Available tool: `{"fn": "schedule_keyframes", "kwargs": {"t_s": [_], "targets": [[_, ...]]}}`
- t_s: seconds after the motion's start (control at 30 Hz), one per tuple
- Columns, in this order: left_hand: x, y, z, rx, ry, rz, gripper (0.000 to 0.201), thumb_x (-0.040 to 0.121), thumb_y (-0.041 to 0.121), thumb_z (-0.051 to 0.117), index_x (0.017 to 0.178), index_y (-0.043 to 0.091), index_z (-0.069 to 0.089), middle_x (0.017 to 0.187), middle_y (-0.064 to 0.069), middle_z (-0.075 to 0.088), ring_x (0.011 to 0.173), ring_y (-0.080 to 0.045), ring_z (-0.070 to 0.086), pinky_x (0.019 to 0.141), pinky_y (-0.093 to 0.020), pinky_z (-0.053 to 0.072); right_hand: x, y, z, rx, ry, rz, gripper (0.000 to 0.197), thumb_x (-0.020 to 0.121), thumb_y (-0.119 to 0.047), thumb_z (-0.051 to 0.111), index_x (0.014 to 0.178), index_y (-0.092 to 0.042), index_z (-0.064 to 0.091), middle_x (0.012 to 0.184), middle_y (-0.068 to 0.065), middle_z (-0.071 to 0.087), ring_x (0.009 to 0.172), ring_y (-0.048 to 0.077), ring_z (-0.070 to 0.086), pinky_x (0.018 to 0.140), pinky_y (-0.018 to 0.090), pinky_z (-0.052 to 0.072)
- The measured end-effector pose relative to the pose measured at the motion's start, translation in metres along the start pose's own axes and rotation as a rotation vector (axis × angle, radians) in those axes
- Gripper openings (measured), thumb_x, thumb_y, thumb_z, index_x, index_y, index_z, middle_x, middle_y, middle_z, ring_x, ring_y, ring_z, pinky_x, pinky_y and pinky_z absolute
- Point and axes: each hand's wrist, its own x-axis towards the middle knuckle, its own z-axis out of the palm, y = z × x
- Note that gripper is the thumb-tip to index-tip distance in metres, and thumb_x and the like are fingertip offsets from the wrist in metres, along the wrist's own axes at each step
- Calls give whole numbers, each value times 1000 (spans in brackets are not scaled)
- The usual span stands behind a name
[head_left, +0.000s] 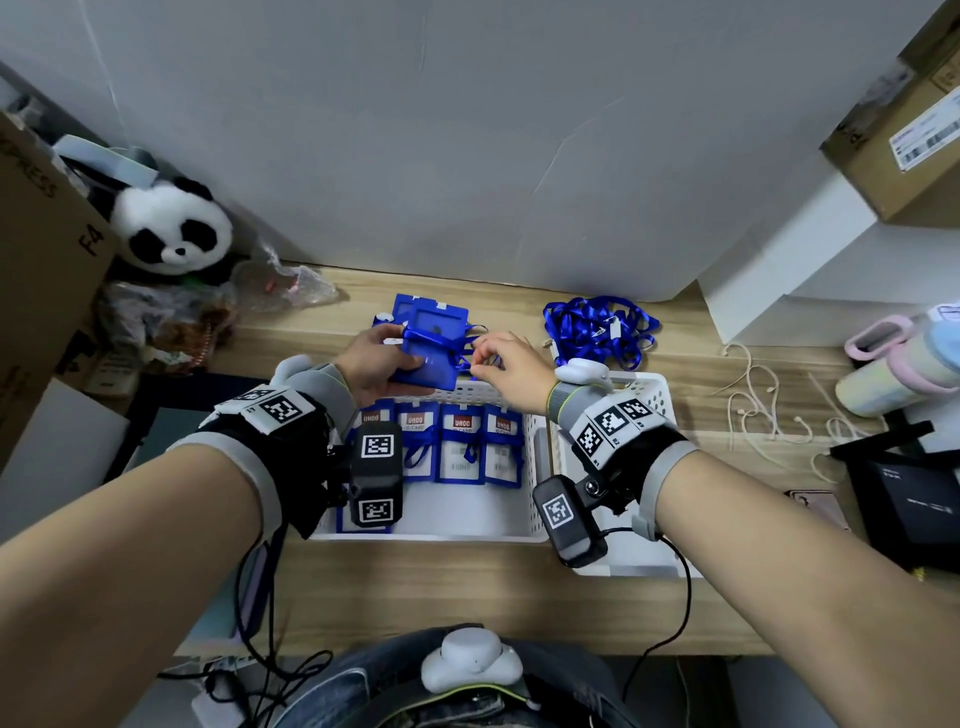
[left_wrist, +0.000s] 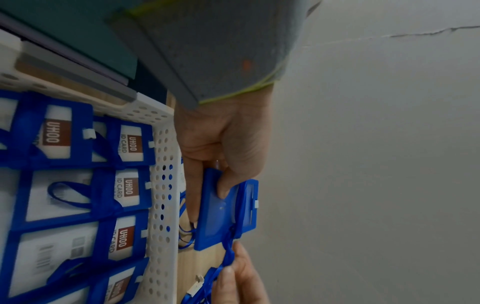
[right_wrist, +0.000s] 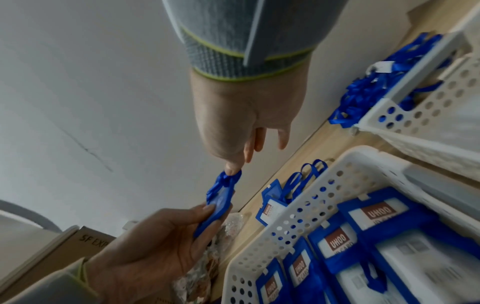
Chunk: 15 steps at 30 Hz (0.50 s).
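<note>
Above the far rim of a white perforated basket (head_left: 441, 532), my left hand (head_left: 382, 361) grips a blue ID card holder (head_left: 428, 366), thumb on its face and fingers underneath. My right hand (head_left: 480, 358) pinches the blue lanyard ribbon (head_left: 467, 347) wound around that holder. The left wrist view shows the holder (left_wrist: 221, 214) with the ribbon (left_wrist: 228, 257) running down to my right fingertips (left_wrist: 241, 275). The right wrist view shows my right thumb and finger (right_wrist: 233, 167) on the ribbon knot (right_wrist: 223, 182) and my left hand (right_wrist: 168, 236) under the holder (right_wrist: 215, 209).
Several finished holders (head_left: 457, 447) lie in the basket. More blue holders (head_left: 431, 309) and a lanyard pile (head_left: 597, 327) sit behind. A second white basket (head_left: 649, 395) is at right. Nearby: panda plush (head_left: 171, 228), cardboard boxes (head_left: 41, 249), bottle (head_left: 893, 364), loose strings (head_left: 769, 410).
</note>
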Motion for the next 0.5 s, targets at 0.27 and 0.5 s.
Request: {"fn": "schedule_keyframes", "kwargs": {"t_s": [0.27,0.5], "targets": [[-7,-14,0,42,-87,-15,38,92,-7,46,119,19,40,106,-15,60,88,-30,64,66,-44,56,5,-11,10,471,-64,329,33,97,-36,44,115,-10,52,122,11,54,100,22,55,89,39,52],[-11,-26,-13,171,-207,-141,28,90,-7,51,103,18,51,104,-13,62,94,-28,60,67,-44,58,4,-6,20,541,-111,386,16,95,-13,51,79,-15,49,73,5,52,36,2,56,43,18,50]]}}
